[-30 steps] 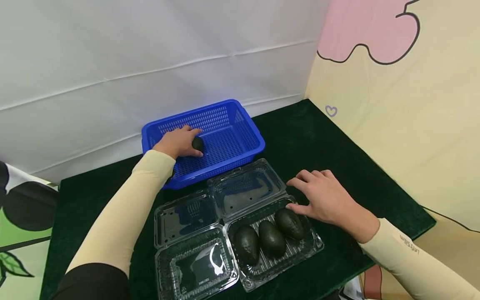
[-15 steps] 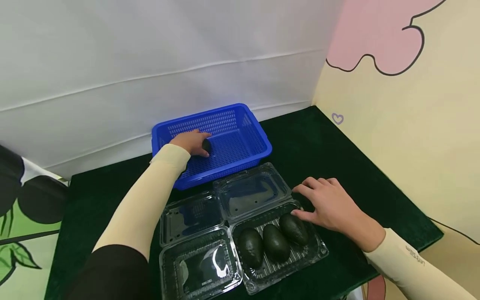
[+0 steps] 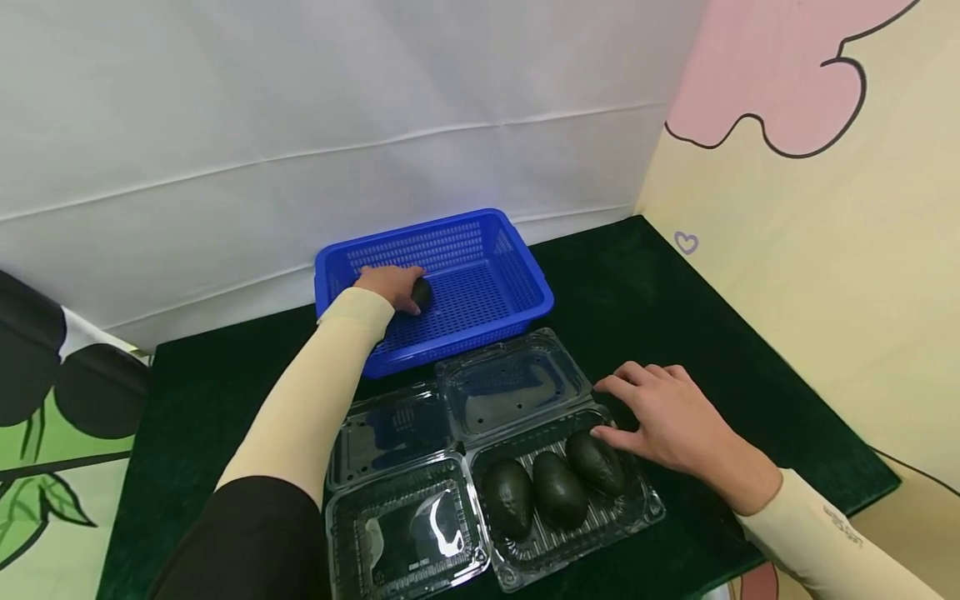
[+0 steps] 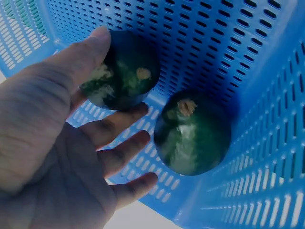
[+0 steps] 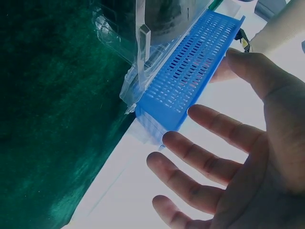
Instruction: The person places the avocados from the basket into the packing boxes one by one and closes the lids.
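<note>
In the blue basket (image 3: 480, 283), my left hand (image 3: 390, 286) has its thumb and index finger around a dark green avocado (image 4: 126, 71). A second avocado (image 4: 193, 136) lies in the basket just beyond the other fingertips, which are spread. My right hand (image 3: 675, 417) hovers over the right edge of a clear plastic clamshell box (image 3: 525, 567), fingers loosely bent and holding nothing. Its thumb tip is close to the rightmost avocado (image 3: 596, 462); whether they touch is unclear. Two more avocados lie beside it in that box, the middle one (image 3: 560, 492) and the left one (image 3: 507, 498).
To the left stands a second clear clamshell box (image 3: 408, 533), its lid (image 3: 393, 437) folded back. The other box's lid (image 3: 513, 383) also lies open, near the basket. Dark green cloth (image 3: 757, 433) covers the table. A white sheet (image 3: 300, 125) hangs behind.
The view has shifted, so everything sits slightly further right and lower. My left hand stays around the avocado in the basket; my right hand keeps its place by the box.
</note>
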Available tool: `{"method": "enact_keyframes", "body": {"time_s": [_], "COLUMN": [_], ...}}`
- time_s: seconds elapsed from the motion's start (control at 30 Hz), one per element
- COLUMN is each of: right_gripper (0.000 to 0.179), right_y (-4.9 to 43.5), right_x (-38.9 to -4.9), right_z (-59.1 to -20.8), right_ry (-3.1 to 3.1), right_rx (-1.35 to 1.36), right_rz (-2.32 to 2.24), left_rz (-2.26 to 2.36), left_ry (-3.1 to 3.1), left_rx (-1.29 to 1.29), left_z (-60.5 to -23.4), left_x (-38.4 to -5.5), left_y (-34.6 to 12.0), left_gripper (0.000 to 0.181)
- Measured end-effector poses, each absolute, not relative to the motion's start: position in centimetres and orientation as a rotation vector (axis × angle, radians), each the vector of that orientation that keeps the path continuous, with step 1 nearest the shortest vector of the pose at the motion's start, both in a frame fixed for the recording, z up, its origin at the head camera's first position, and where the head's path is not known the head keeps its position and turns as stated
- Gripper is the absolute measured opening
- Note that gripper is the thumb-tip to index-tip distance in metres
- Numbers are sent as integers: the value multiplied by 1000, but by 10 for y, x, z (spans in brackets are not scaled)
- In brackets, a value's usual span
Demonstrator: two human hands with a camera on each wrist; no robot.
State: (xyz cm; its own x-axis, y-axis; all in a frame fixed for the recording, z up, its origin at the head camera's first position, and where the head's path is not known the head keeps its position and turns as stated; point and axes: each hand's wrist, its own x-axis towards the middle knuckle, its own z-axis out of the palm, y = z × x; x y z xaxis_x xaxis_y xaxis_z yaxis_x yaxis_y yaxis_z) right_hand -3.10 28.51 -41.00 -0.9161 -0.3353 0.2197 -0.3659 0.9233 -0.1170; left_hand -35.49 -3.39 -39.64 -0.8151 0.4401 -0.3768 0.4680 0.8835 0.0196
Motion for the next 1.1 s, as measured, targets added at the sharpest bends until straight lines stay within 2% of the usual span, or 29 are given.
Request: {"method": "enact_keyframes", "body": {"time_s": [0.47, 0.7, 0.97, 1.1], "right_gripper": [50, 50, 50, 49], "right_y": [282, 282, 279, 278], "right_x": [-34, -35, -36, -38], "right_z": [-413, -413, -417, -418], "right_ry": [-2923, -2920, -2919, -2917], "right_rx": [524, 520, 524, 531], "right_rz": [260, 261, 273, 274], "left_rz": [-147, -148, -217, -263], "left_ry": [2717, 2757, 2707, 2707], "left_rx": [628, 719, 732, 748], "left_z": [-402, -395, -401, -400], "left_x": [-357, -357, -358, -354], "left_y": [-42, -42, -47, -54], "left_gripper": [68, 54, 67, 67]}}
